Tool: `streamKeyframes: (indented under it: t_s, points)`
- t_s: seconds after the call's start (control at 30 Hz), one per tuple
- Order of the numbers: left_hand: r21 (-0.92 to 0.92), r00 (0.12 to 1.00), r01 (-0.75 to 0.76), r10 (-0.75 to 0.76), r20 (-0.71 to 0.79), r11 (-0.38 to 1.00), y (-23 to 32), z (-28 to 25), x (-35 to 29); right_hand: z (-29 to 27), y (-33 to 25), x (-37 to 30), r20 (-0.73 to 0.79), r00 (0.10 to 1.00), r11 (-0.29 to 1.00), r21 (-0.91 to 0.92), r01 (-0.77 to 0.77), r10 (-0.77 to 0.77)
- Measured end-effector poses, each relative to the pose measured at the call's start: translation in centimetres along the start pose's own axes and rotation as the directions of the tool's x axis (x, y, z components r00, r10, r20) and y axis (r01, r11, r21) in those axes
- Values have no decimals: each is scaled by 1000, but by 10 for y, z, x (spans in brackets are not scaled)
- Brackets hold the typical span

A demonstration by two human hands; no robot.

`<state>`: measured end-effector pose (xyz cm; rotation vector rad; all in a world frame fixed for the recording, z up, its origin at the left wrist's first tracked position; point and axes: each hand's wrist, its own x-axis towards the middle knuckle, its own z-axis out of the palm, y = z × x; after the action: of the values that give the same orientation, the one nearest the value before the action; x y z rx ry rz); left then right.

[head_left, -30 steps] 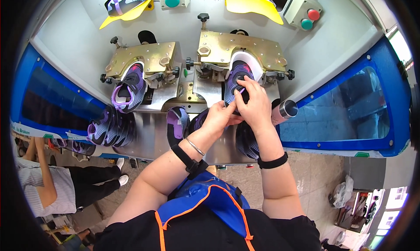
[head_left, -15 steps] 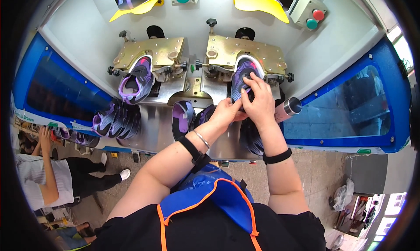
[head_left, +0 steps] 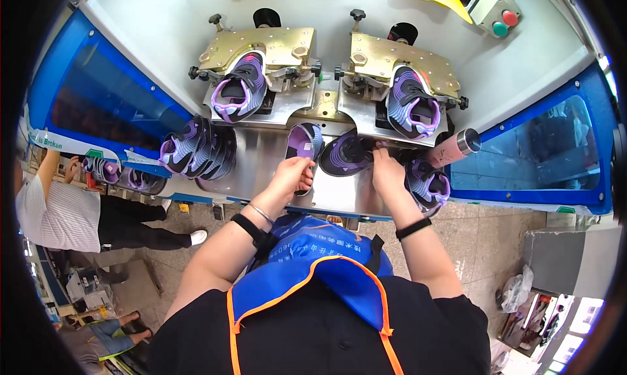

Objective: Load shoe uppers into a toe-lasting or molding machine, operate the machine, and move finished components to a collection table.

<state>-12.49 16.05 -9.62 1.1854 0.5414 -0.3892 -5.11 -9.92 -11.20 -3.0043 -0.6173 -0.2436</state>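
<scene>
My left hand (head_left: pixel 294 176) is closed over the near end of a black and purple sneaker (head_left: pixel 302 138) whose lilac insole faces up. Beside it, another dark sneaker with purple stripes (head_left: pixel 343 154) lies on the metal shelf; my right hand (head_left: pixel 386 169) has its fingers at that shoe's right end, the fingertips partly hidden. In the left brass-coloured clamp (head_left: pixel 281 42) sits one sneaker (head_left: pixel 241 87), toe inward. The right clamp (head_left: pixel 408 58) takes in the toe of its match (head_left: pixel 413 104), and neither hand touches it.
Several sneakers (head_left: pixel 199 149) stand in a row at the shelf's left; another (head_left: pixel 428 185) is at the right, by a pink cylinder with a metal top (head_left: pixel 457 147). Blue-framed windows (head_left: pixel 532 143) flank the shelf. Red and green buttons (head_left: pixel 505 23) are at upper right. A co-worker (head_left: pixel 62 208) is at left.
My hands have left the shoe in the right clamp and come down, apart, to two shoes on the shelf. The view has shifted, so the machine appears higher and further right.
</scene>
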Motion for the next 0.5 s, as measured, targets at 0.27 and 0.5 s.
streamKeyframes:
  t_s: [0.27,0.5]
  points:
    - [111,986,64,-80,148,992,21,-26,-21,-136,-30,-31,14,973,961,160,224,-229]
    - [-454,805,29,248,539,891,100,43,-81,-233,-65,-29,-257,878,875,173,452,-403]
